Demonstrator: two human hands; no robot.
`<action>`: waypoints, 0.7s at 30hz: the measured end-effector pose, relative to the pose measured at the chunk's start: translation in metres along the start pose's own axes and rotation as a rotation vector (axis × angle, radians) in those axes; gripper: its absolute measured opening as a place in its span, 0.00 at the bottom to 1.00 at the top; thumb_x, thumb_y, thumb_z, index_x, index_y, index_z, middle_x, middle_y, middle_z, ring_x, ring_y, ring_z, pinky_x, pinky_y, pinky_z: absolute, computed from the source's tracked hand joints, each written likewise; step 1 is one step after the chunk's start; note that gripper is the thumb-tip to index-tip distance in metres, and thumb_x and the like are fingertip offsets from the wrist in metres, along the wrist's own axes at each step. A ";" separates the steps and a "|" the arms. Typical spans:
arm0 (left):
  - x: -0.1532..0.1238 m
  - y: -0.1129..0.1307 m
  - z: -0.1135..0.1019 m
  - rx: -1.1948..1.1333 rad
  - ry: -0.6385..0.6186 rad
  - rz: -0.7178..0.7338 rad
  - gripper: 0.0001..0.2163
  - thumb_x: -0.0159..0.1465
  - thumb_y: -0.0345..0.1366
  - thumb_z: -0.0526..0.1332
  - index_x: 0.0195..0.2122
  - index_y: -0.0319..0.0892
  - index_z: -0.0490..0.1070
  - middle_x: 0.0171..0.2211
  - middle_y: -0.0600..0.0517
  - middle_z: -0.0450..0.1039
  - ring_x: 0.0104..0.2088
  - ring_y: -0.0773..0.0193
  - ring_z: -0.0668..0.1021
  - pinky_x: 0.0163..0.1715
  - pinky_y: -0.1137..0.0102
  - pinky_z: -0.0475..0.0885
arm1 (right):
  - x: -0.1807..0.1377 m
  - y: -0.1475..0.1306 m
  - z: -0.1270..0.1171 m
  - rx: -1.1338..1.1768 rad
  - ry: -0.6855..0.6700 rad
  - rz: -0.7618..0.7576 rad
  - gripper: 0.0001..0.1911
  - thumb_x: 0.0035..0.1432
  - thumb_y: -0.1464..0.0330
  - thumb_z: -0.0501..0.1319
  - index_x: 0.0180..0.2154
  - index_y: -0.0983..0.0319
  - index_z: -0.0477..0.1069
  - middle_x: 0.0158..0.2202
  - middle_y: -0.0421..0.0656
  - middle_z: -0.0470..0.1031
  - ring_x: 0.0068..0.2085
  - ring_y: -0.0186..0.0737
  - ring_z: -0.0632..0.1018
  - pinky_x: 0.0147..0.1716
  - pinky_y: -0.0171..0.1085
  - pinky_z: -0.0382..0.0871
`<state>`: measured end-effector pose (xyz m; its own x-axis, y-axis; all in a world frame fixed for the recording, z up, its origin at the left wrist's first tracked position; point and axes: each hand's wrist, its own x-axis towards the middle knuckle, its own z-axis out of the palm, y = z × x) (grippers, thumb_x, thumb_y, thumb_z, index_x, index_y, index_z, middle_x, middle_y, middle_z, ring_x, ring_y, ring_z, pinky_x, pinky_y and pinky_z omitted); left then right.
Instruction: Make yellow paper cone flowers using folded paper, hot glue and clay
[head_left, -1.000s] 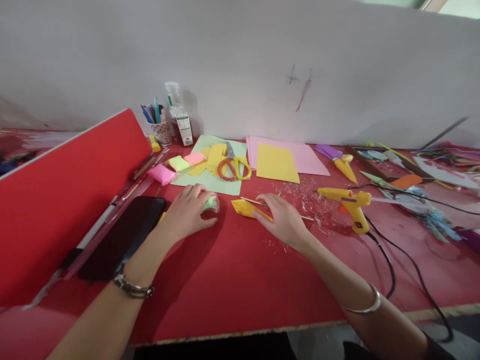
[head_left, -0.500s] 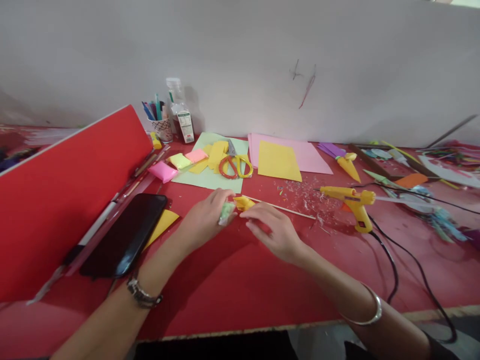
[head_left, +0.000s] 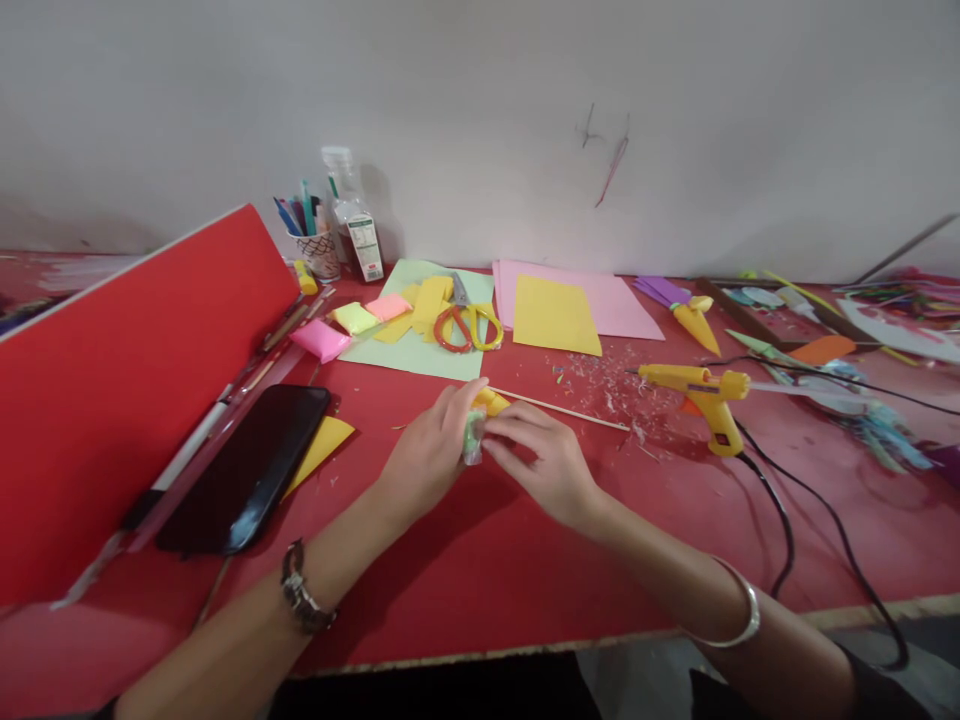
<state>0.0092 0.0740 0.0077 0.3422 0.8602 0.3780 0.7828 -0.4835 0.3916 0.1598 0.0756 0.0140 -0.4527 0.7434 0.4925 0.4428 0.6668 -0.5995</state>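
Observation:
My left hand (head_left: 427, 445) is closed around a small clear packet of pale green clay (head_left: 473, 436), which shows at its fingertips. The fingers of my right hand (head_left: 551, 460) pinch at the right edge of the same packet. Just behind the fingers lies a folded yellow paper piece (head_left: 492, 402), partly hidden by both hands. A thin wooden stick (head_left: 566, 408) runs from it to the right along the red table.
A yellow glue gun (head_left: 701, 390) with a black cord lies right. Scissors (head_left: 469, 328), clay packets (head_left: 322, 340) and coloured paper (head_left: 556, 315) are behind the hands. A phone (head_left: 247, 465) and a leaning red board (head_left: 135, 380) stand left.
My left hand has moved slightly right with the green packet, in front of the yellow paper piece. My right fingers, earlier beside the yellow piece, now meet the packet's edge.

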 end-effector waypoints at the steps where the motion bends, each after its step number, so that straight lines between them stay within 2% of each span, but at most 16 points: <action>1: -0.001 0.000 0.001 0.039 0.018 0.032 0.16 0.63 0.33 0.43 0.53 0.37 0.49 0.40 0.42 0.67 0.38 0.60 0.73 0.29 0.69 0.69 | 0.000 0.000 0.000 0.030 0.002 0.016 0.07 0.54 0.70 0.54 0.32 0.62 0.71 0.30 0.42 0.71 0.32 0.35 0.72 0.33 0.36 0.68; 7: -0.003 -0.001 0.003 0.267 0.093 0.179 0.16 0.62 0.28 0.44 0.52 0.35 0.49 0.33 0.46 0.69 0.29 0.64 0.73 0.24 0.73 0.68 | 0.002 -0.002 0.001 0.235 -0.073 0.157 0.04 0.50 0.72 0.58 0.27 0.63 0.71 0.29 0.41 0.71 0.32 0.33 0.72 0.34 0.34 0.67; 10: -0.002 0.001 0.003 0.339 0.150 0.222 0.15 0.62 0.26 0.43 0.51 0.35 0.50 0.29 0.49 0.68 0.27 0.65 0.73 0.24 0.74 0.67 | 0.001 -0.001 0.001 0.301 -0.103 0.227 0.04 0.49 0.74 0.58 0.28 0.63 0.71 0.28 0.41 0.69 0.30 0.32 0.71 0.31 0.33 0.67; 15: -0.005 0.005 0.005 0.416 0.221 0.258 0.15 0.62 0.25 0.42 0.50 0.34 0.51 0.27 0.50 0.67 0.26 0.66 0.72 0.24 0.75 0.67 | 0.000 -0.001 0.003 0.390 -0.105 0.262 0.03 0.48 0.73 0.58 0.27 0.64 0.70 0.28 0.41 0.68 0.29 0.32 0.70 0.30 0.33 0.66; 21: -0.005 0.004 0.006 0.355 0.180 0.254 0.14 0.62 0.26 0.41 0.50 0.35 0.51 0.29 0.49 0.67 0.27 0.67 0.72 0.22 0.75 0.67 | 0.002 -0.001 0.002 0.435 -0.131 0.275 0.04 0.48 0.74 0.56 0.25 0.63 0.68 0.28 0.40 0.67 0.28 0.30 0.69 0.29 0.33 0.64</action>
<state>0.0134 0.0684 0.0021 0.4748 0.6648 0.5767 0.8261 -0.5626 -0.0316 0.1566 0.0764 0.0141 -0.4702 0.8562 0.2143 0.2094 0.3441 -0.9153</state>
